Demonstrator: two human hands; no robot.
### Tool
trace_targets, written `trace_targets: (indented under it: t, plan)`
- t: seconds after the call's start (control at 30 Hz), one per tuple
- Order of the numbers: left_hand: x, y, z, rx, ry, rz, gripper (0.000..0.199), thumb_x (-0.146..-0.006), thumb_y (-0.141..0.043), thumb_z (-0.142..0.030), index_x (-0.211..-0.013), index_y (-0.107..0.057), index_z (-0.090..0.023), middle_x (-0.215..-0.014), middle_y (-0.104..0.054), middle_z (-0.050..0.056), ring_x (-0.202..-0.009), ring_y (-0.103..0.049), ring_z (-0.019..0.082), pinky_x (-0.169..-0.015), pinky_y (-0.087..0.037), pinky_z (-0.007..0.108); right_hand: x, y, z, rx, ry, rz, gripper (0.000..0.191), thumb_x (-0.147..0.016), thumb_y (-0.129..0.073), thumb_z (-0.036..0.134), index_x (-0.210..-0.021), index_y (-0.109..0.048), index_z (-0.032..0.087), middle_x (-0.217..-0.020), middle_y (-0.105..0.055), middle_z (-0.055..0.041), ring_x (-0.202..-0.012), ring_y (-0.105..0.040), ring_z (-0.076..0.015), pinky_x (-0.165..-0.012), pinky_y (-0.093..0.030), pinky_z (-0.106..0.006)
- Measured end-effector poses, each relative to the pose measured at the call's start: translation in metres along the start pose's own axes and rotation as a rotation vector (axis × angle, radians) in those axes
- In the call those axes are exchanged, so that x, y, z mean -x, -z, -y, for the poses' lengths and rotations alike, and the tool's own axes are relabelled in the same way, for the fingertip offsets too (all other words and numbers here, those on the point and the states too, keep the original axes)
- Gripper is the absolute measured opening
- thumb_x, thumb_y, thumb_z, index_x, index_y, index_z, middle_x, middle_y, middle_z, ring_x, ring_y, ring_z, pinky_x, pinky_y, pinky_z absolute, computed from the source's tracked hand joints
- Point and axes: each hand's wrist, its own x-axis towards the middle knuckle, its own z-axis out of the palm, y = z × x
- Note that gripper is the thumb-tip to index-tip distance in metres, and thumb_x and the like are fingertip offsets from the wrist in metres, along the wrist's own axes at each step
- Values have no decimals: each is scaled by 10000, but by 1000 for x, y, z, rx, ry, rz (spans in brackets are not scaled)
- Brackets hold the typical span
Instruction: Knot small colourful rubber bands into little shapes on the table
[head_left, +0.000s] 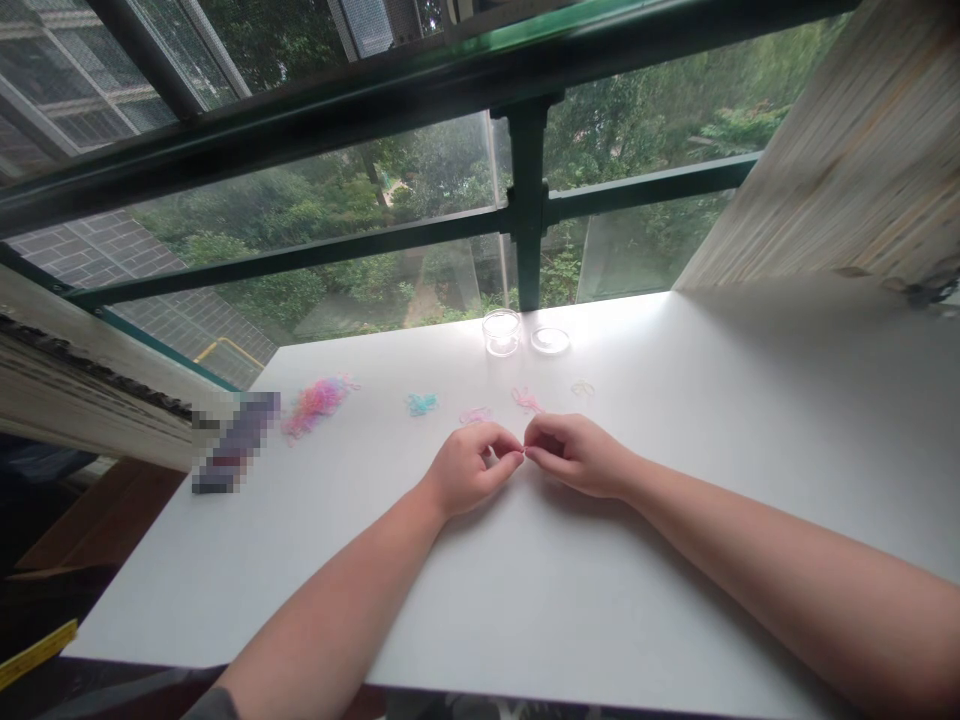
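My left hand (474,468) and my right hand (576,455) meet fingertip to fingertip over the white table (480,600). Both are closed in a pinch, and a tiny pinkish bit shows between them, too small to name. Just beyond the fingers lie two small groups of pink bands, one (475,415) behind my left hand and one (527,399) behind my right. Pale bands (583,388) lie farther right. A teal cluster (421,403) is to the left, and a larger mixed pink, orange and purple pile (319,405) sits farther left.
A clear round container (501,333) stands at the table's back edge by the window, with a clear round lid or dish (550,341) beside it. A blurred dark object (238,443) lies at the left edge. Curtains hang at both sides.
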Motion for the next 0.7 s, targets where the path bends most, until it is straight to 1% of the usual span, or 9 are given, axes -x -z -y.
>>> trace_targets:
  t: [0.7]
  plan:
    - [0, 1, -1, 7, -6, -4, 90, -786, -564, -238, -787, -628, -175, -744, -646, 24, -662, -564, 120, -585, -445, 234, -1, 0, 0, -4, 8, -2, 74, -799, -501, 198, -737, -529, 170, -589, -494, 32, -530, -406, -82, -500, -328, -201]
